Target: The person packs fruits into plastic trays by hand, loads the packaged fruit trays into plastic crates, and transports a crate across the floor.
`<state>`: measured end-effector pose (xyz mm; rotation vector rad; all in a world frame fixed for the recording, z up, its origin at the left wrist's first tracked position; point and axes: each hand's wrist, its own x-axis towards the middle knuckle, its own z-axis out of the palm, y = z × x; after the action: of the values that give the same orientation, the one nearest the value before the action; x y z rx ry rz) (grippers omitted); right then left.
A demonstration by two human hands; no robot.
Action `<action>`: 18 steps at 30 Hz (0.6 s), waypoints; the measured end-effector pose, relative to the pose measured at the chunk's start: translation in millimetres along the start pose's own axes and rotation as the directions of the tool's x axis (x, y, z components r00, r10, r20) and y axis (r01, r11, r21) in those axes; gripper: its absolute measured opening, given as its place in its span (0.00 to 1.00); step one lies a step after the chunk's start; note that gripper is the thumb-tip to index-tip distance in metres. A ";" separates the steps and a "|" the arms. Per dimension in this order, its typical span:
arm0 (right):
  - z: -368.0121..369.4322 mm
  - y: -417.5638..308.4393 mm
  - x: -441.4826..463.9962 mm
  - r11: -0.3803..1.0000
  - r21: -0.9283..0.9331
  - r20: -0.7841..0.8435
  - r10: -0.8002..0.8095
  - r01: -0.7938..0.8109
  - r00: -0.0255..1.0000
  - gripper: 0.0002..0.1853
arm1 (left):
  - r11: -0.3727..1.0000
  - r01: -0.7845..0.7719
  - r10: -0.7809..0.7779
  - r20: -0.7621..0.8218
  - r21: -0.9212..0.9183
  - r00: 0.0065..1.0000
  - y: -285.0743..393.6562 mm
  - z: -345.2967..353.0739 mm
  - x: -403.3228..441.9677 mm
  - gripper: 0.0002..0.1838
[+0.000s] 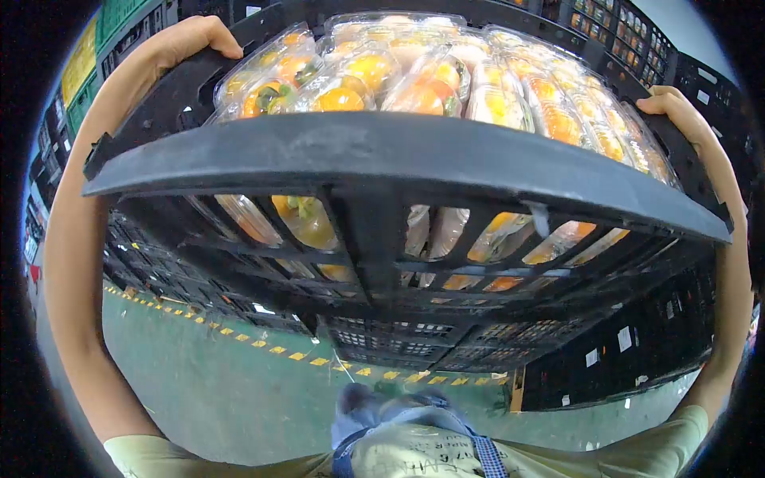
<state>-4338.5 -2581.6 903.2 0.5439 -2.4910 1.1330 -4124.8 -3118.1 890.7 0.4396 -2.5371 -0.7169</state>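
Note:
A large black slatted crate (pixel 374 151) fills the upper middle of the head view, close in front of my chest. Clear plastic packs of orange and yellow fruit (pixel 430 88) fill it and show through its side slots too. At the upper left, my left hand (pixel 195 38) is closed over the crate's side rim, thumb on the inside. On the opposite side rim, at the upper right, my right hand (pixel 673 107) is closed as well. The undersides of both hands' fingers are hidden by the rim.
Stacked black crates (pixel 637 342) with paper labels stand at the right, and more lie below the held crate. Green and yellow crates (pixel 80 60) are at the far left. A yellow-and-black tape line (pixel 279 350) crosses the green floor (pixel 215 390) near my feet.

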 end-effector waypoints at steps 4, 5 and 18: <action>8.1 -10.6 -18.7 0.992 -0.107 -0.107 -0.077 0.066 0.991 0.16 | 0.975 0.129 -0.117 0.071 -0.183 0.991 11.5 13.8 -17.2 0.17; -2.5 -8.8 -16.7 0.997 -0.071 0.083 0.010 -0.004 0.997 0.21 | 0.991 0.087 -0.073 0.134 -0.100 0.988 -1.1 3.7 -5.9 0.16; -36.1 -13.0 -239.1 0.967 0.181 -0.329 -0.111 0.178 0.938 0.12 | 0.821 -0.292 0.208 -0.218 -0.491 0.953 14.2 10.3 -161.0 0.16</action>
<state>-4119.9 -2514.5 823.6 0.5441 -2.0394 1.3164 -3997.2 -3035.3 835.3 -0.0294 -2.0805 -1.1637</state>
